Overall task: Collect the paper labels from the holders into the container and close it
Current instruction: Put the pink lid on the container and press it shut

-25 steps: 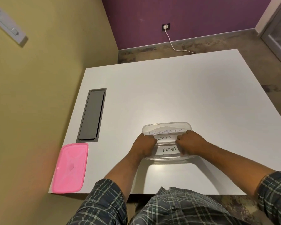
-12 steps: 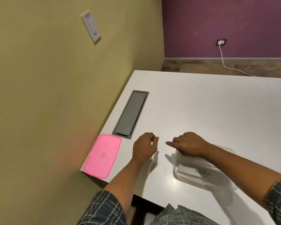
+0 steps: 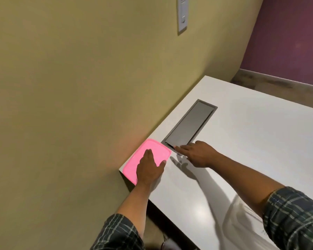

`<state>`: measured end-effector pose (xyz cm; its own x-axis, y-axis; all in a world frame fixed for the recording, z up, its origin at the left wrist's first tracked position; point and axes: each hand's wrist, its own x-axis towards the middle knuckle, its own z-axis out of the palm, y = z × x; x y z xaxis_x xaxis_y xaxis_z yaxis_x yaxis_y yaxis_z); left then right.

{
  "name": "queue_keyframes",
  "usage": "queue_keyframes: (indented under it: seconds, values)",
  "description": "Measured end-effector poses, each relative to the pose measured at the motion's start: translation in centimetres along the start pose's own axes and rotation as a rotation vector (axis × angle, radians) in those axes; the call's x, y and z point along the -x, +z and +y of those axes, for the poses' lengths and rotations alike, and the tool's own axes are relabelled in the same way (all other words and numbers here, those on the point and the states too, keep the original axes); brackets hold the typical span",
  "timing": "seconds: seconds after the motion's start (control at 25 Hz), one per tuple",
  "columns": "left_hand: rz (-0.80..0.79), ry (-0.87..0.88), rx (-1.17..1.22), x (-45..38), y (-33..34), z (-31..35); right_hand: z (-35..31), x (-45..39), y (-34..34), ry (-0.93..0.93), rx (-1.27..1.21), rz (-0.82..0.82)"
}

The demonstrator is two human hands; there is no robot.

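Olive-yellow wall [image 3: 79, 87], largest surface in view, runs along the table's left edge and carries 1 white switch plate [image 3: 182, 15] high up. Purple wall [image 3: 287, 33] meets it at the far corner.

White table [image 3: 251, 150], matte top, reaches from the near-left corner to the right border of the view.

Grey cable hatch [image 3: 190, 125], 1 rectangular flap set flush into the tabletop near the left edge, its long side roughly parallel to that edge.

Clear plastic container [image 3: 242, 224], 1 item, near the table's near edge at lower right, partly hidden under the right forearm and sleeve; contents not legible.

Pink lid [image 3: 152, 148], 1 item, flat on the near-left corner of the table, just beside the near end of the hatch, apart from the container.

Left hand [image 3: 149, 168], fingers straight, palm down on the lid, thumb spread off the lid's right edge; released, nothing grasped.

Right hand [image 3: 197, 153], above the tabletop just right of the lid, forefinger stretched toward the hatch's near corner, other fingers loosely bent; it holds nothing.

Plaid sleeves [image 3: 296, 219], 2, on both forearms.
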<state>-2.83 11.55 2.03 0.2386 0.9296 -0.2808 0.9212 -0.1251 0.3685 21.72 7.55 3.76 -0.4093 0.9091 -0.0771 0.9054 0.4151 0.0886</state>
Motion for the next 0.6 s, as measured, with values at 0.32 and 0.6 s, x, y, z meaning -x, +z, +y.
queue_keyframes:
  seconds: [0.32,0.6]
  values:
    - [-0.007,-0.249,-0.053,-2.5,1.4,-5.5,-0.4,-9.9,2.6,-0.083,0.055,-0.127]
    - [-0.150,-0.404,-0.018,-3.5,2.3,-7.6,-2.9,-14.9,5.6,0.334,-0.252,-0.372]
